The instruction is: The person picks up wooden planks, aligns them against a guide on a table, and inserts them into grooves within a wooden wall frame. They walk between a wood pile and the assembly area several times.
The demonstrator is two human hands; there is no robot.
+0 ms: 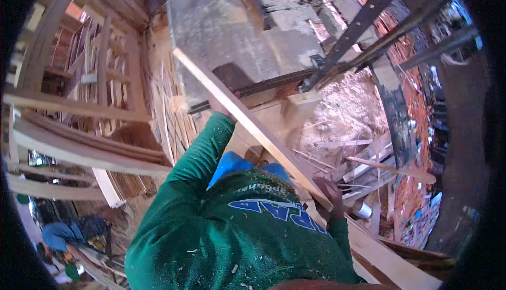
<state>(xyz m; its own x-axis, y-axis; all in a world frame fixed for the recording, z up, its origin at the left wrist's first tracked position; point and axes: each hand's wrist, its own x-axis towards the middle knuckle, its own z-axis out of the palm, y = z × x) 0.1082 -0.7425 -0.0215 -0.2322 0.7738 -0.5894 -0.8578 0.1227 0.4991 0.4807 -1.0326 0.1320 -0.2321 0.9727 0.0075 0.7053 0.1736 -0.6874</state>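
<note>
A long, narrow wooden plank (256, 130) runs slantwise in front of my body, from the machine table's near left corner down to my right side. My left hand (219, 105) grips it toward its far end, partly hidden behind the wood, with fingertips showing over the farther edge. Around the near end, my right hand (330, 191) is closed with its fingers wrapped on the plank. Just beyond the plank lies a flat grey machine table (205, 31), its surface worn and dusty.
Wooden frames (79, 105) stand stacked at the left. Sawdust and offcuts (348, 116) cover the ground to the right, below dark beams (363, 21). A board (390, 258) lies at the lower right. Another person (68, 234) is at the lower left.
</note>
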